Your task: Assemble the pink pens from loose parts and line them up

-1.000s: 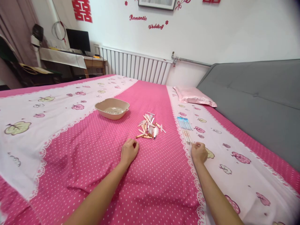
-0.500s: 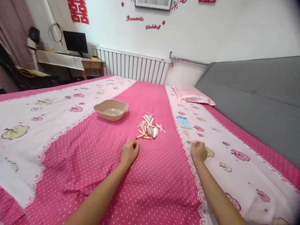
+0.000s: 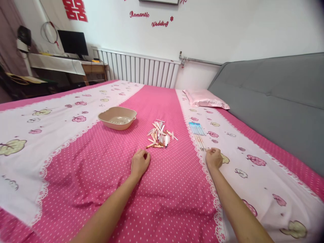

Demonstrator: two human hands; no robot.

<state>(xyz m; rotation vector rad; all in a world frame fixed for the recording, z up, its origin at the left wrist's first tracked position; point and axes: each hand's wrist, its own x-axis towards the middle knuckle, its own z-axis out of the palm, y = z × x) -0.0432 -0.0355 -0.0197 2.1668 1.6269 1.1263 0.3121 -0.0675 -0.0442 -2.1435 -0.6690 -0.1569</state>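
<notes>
My right hand (image 3: 214, 158) rests on the white strip of the bedspread, fingers pinched at the near end of a short row of pale pens with brownish parts (image 3: 199, 142). Just beyond lies a neat row of blue pens (image 3: 197, 128), side by side. Loosely curled on the pink dotted cloth, my left hand (image 3: 140, 163) shows nothing in its fingers. In front of it is a jumbled pile of pens (image 3: 160, 133), white, pinkish and tan, some crossing over others. The pile is apart from both hands.
A beige plastic basin (image 3: 117, 126) stands left of the pile on the pink bedspread (image 3: 162, 189). A pink pillow (image 3: 206, 99) lies at the back right, by the grey headboard (image 3: 273, 87). Behind the bed are a white radiator (image 3: 136, 67) and a desk with a monitor (image 3: 73, 43).
The view has shifted slightly, so the background sits a little higher and further left. Both hands hold nearly the same places and poses; the pens look unmoved.
</notes>
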